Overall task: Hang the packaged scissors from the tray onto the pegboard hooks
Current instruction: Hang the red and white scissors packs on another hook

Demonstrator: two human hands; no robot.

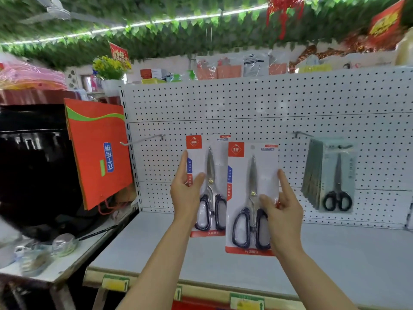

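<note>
Right hand (282,211) pinches one scissors pack (251,198); left hand (187,193) grips another pack (206,184); both are held up before the pegboard (268,104), right of its bare hook (143,139). Card hole could be missed, pack dropped.

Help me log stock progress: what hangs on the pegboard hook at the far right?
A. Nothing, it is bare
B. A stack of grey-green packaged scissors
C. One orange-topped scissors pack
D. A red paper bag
B: a stack of grey-green scissors packs hangs from the right hook, while the left hook is bare and the orange-topped packs are held in the left hand and right hand.
</note>
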